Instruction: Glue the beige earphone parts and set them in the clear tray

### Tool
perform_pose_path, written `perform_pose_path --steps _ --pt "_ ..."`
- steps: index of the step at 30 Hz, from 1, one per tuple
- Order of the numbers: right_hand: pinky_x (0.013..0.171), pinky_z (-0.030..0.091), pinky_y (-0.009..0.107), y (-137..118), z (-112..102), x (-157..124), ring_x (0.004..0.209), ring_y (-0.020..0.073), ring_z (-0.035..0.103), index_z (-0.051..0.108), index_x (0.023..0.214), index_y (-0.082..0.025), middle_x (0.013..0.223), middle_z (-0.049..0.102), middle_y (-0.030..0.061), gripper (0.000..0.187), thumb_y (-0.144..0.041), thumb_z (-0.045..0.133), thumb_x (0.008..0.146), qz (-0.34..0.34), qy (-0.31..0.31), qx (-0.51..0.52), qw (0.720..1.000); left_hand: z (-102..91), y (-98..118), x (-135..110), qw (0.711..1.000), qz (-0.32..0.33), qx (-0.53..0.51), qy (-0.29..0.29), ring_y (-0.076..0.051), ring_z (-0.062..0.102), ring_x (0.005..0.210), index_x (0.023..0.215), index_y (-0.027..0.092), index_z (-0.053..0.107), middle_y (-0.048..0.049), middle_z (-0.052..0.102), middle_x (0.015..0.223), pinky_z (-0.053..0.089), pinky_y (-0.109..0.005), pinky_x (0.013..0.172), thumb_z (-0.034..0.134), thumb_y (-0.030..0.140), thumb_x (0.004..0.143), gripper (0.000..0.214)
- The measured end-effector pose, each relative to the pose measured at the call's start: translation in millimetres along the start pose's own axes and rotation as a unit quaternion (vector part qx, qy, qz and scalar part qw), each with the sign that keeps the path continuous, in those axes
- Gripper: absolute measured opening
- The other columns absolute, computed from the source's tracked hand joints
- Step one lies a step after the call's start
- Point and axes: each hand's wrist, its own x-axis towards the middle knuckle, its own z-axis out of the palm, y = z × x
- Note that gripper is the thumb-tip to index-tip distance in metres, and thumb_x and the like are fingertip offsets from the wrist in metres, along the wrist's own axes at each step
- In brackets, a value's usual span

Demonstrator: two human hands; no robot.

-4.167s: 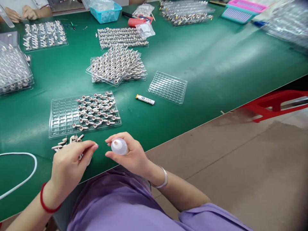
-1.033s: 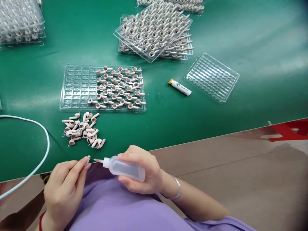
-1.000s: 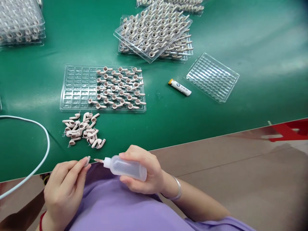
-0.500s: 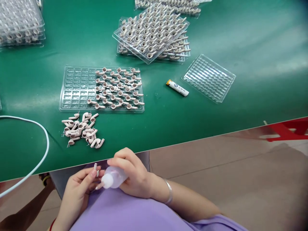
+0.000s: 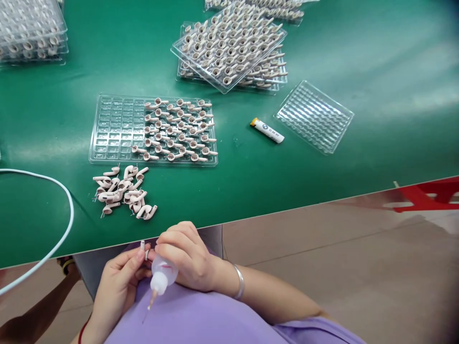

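My left hand (image 5: 124, 272) is closed on a white earbud shell (image 5: 142, 245), whose stem stands up between thumb and forefinger. My right hand (image 5: 190, 258) wraps around a small translucent squeeze bottle (image 5: 165, 272) with a white cap and a thin needle tip that points down and toward me, away from the shell. The fingertips of both hands are close together, just off the table's near edge. On the table, a loose pile of earbud shells (image 5: 124, 191) with fine wires lies in front of a clear tray (image 5: 116, 129), which is filled with shells on its right side.
Stacked trays of shells (image 5: 229, 48) stand at the back, more stacked trays (image 5: 32, 33) at the far left. A white tube marked BMW (image 5: 267, 130) lies near a bare clear tray (image 5: 315, 117). A white cable (image 5: 68, 210) curves along the left. Another person's arm (image 5: 43, 306) shows lower left.
My right hand has turned the bottle so its tip swings downward, toward me. My left hand keeps hold of the shell, nearly still. The view has shifted slightly.
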Motion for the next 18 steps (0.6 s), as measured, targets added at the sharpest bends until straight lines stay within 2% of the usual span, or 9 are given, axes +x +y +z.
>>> perform_pose_path --steps 3,8,10,14,18 --pt "0.07 0.043 0.033 -1.1 -0.5 0.0 0.075 0.017 0.058 0.054 0.099 -0.02 0.082 0.065 0.0032 0.014 -0.015 0.059 0.086 0.004 -0.012 -0.008 1.0 -1.1 1.0 -0.6 1.0 -0.003 0.019 -0.002 -0.01 0.051 0.042 0.08 0.015 0.078 -0.0027 0.067 0.059 0.043 -0.023 0.043 0.087 0.039 0.058 0.034" --pt "0.07 0.039 0.033 -2.9 -1.2 0.9 0.075 0.0166 0.056 0.054 0.097 -0.02 0.083 0.063 0.0025 0.013 -0.014 0.056 0.086 0.011 -0.025 -0.023 0.999 -0.2 4.0 0.3 0.997 -0.013 0.069 -0.015 -0.007 0.035 0.031 0.069 0.016 0.076 0.0039 0.049 0.039 0.031 -0.023 0.035 0.083 0.046 0.062 0.031" --pt "0.07 0.039 0.032 -3.5 -0.7 1.6 0.074 0.0163 0.055 0.054 0.097 -0.02 0.083 0.063 0.0023 0.013 -0.014 0.055 0.086 0.014 -0.024 -0.024 0.999 1.3 4.1 0.9 0.998 -0.007 0.065 -0.009 -0.005 0.033 0.031 0.068 0.016 0.076 0.0044 0.049 0.04 0.031 -0.022 0.035 0.083 0.046 0.061 0.032" --pt "0.07 0.038 0.032 -4.9 0.9 2.8 0.072 0.0153 0.054 0.053 0.095 -0.021 0.081 0.064 0.0019 0.011 -0.014 0.053 0.087 0.018 -0.02 -0.033 0.999 3.3 3.2 1.7 0.999 0.008 0.039 0.005 -0.006 0.042 0.04 0.063 0.014 0.072 0.0027 0.055 0.049 0.036 -0.02 0.039 0.087 0.042 0.055 0.033" --pt "0.069 0.038 0.033 -5.5 1.5 4.2 0.072 0.0155 0.055 0.054 0.094 -0.02 0.08 0.064 0.0024 0.01 -0.014 0.054 0.086 0.014 -0.011 -0.042 0.999 1.2 0.9 3.2 1.0 0.013 0.025 0.0 -0.007 0.045 0.045 0.063 0.014 0.072 0.001 0.059 0.055 0.038 -0.018 0.041 0.087 0.041 0.057 0.031"
